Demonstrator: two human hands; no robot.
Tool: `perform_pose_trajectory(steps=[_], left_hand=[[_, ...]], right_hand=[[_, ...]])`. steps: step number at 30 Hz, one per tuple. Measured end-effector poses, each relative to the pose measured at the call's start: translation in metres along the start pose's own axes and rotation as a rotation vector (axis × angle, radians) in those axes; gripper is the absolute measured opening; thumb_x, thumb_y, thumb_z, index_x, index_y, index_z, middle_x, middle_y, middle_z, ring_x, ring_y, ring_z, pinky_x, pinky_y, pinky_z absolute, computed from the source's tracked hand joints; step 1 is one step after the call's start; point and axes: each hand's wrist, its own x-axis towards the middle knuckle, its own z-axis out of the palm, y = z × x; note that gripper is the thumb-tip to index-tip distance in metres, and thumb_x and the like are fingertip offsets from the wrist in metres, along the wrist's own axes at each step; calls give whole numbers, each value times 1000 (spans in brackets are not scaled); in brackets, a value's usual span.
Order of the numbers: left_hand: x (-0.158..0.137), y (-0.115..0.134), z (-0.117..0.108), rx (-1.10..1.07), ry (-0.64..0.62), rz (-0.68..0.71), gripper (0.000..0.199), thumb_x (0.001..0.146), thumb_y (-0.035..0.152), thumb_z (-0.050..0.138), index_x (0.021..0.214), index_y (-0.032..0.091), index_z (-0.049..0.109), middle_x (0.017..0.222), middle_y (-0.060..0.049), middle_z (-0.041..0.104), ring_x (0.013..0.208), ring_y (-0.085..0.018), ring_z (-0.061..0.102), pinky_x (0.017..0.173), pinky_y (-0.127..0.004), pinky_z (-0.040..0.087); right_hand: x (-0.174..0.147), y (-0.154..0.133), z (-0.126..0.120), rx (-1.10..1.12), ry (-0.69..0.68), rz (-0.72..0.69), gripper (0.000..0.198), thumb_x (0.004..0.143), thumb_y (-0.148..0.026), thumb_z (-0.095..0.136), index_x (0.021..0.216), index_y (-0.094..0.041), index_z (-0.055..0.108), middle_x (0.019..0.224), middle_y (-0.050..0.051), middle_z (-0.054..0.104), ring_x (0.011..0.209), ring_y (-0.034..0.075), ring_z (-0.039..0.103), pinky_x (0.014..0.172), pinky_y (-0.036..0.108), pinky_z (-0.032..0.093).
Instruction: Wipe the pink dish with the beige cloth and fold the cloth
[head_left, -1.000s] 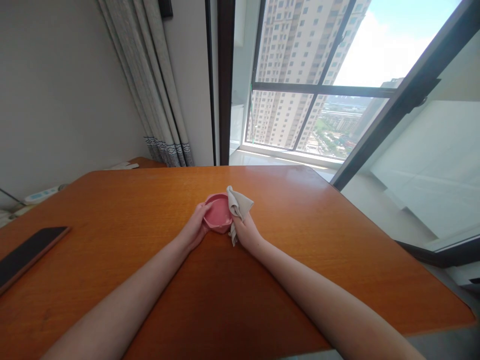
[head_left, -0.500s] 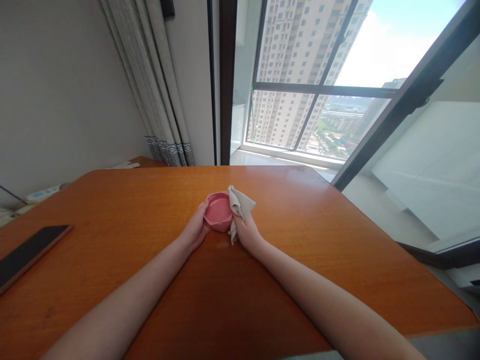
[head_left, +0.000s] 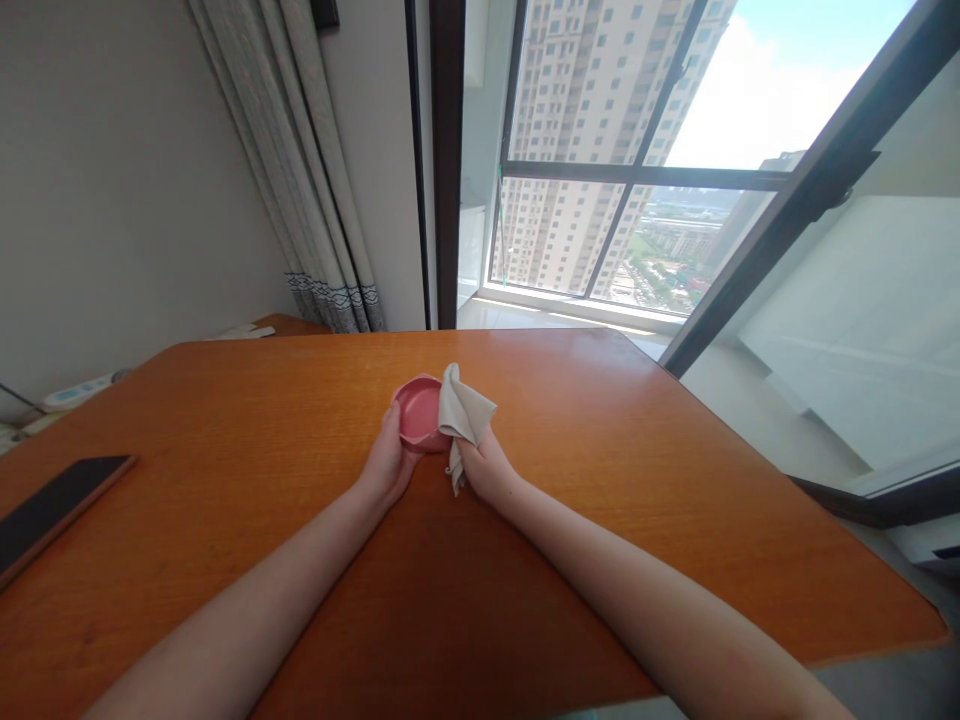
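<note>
A grey cloth (head_left: 465, 412) covers the pink bowl's (head_left: 418, 412) right rim; a dark phone (head_left: 52, 502) runs off the counter's (head_left: 675, 500) left edge, items beyond too small to identify.

I'm looking at a high-rise flat, a living room or bedroom: a wooden table (head_left: 600, 470) by a big window (head_left: 637, 200), pleated curtains (head_left: 300, 170), tower blocks (head_left: 592, 90) outside, a phone (head_left: 52, 505) lying at the table's edge.
</note>
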Motion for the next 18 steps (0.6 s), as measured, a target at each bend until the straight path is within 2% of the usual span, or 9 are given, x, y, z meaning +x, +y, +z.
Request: perform_pose_trajectory(steps=[2,5,8,12,15,18], left_hand=[[0,0,1,6,-59,15,37,84,39,55,117,22,54,118,-7,61,99,-18,61,83,-33,52],[-2,3,2,35,-135,-4,39,78,30,64,115,22,54,117,-6,61,99,-17,61,83,-31,52],[-4,5,1,65,-94,-72,35,79,33,61,111,19,57,111,-7,63,93,-16,62,77,-28,53],[-4,5,1,62,-15,-131,30,81,32,60,108,18,58,106,-7,66,86,-16,64,73,-28,54],[-3,5,2,-7,19,-92,29,84,34,56,108,18,58,106,-6,66,89,-17,64,78,-30,54],[-1,6,1,-40,0,-33,31,84,34,56,110,18,57,109,-7,66,94,-17,63,84,-31,52]], right_hand=[[2,-3,0,-24,21,-52,40,85,-36,49,123,-23,51,125,7,56,128,20,40,112,45,23],[4,-4,-3,-8,56,-20,45,85,-36,50,127,-22,47,132,7,50,128,20,40,112,45,24],[5,-4,-7,-23,52,-29,40,86,-36,46,124,-23,50,128,7,54,123,22,45,110,47,28],[4,-6,-9,-62,16,-83,36,87,-37,45,121,-26,54,118,5,60,124,23,45,110,48,27],[2,-8,-4,-58,-5,-47,36,88,-41,44,118,-25,55,113,7,63,123,23,46,110,52,25],[2,-7,1,-43,5,-14,39,86,-44,47,117,-21,54,109,8,64,125,23,44,111,53,22]])
